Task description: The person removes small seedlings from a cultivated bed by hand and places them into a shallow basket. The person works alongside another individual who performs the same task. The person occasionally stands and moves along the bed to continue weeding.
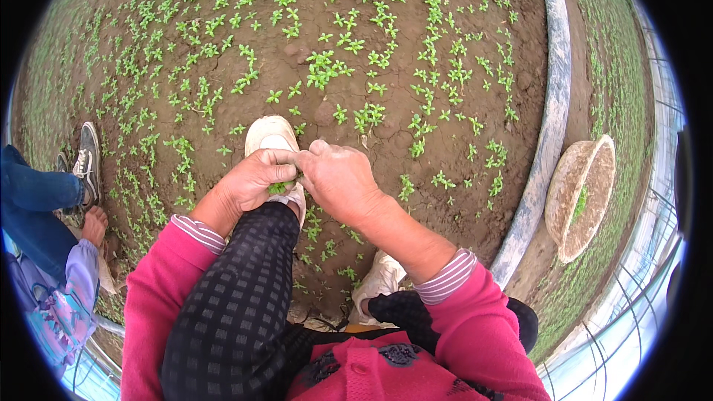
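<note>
Both hands meet above my white shoe (270, 133), at the middle of the view. My left hand (253, 178) is closed on small green seedlings (278, 187), whose leaves show below its thumb. My right hand (337, 178) touches the left one at the fingertips, its fingers curled; whether something is pinched between them is hidden. Around the shoe, green seedlings (369, 117) grow in loose rows from the brown soil (390, 164).
A pale hose (558, 39) runs down the right side. Beyond it a worn basket (574, 195) stands tilted, with some greenery inside. At the far left a co-worker in jeans (42, 186) crouches, one hand (94, 225) low near the soil.
</note>
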Demonstrator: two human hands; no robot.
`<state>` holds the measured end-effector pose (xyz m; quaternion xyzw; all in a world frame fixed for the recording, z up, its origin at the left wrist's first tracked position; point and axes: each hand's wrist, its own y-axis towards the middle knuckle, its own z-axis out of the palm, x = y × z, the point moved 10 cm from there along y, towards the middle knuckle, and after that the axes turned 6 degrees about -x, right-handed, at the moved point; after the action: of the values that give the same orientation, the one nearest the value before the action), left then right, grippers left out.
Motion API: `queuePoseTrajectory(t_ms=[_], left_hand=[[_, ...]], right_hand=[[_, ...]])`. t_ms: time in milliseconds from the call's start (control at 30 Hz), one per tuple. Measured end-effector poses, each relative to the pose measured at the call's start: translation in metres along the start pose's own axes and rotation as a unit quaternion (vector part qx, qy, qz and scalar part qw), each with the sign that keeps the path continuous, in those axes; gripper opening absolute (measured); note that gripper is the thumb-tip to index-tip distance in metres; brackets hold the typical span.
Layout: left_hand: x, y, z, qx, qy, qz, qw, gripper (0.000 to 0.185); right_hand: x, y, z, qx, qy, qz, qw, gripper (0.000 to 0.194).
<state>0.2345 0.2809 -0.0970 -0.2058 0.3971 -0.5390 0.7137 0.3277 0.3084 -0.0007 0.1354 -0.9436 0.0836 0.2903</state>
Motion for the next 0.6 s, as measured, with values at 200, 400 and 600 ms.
queuePoseTrajectory(t_ms=[200,400,600], left_hand=[[-0.012,-0.001,0.002,-0.007,-0.002,0.047,0.999,0.022],[-0.029,-0.011,-0.014,-0.054,0.018,0.038,0.998,0.020],[-0.034,-0.015,-0.013,-0.056,0.009,0.042,0.998,0.023]], right_hand=[[0.023,0.005,-0.005,-0.024,0.000,-0.064,0.998,0.040],[-0.088,0.050,-0.024,-0.041,0.093,0.142,0.985,0.039],[-0.143,0.088,0.004,-0.019,0.002,0.230,0.973,0.044]])
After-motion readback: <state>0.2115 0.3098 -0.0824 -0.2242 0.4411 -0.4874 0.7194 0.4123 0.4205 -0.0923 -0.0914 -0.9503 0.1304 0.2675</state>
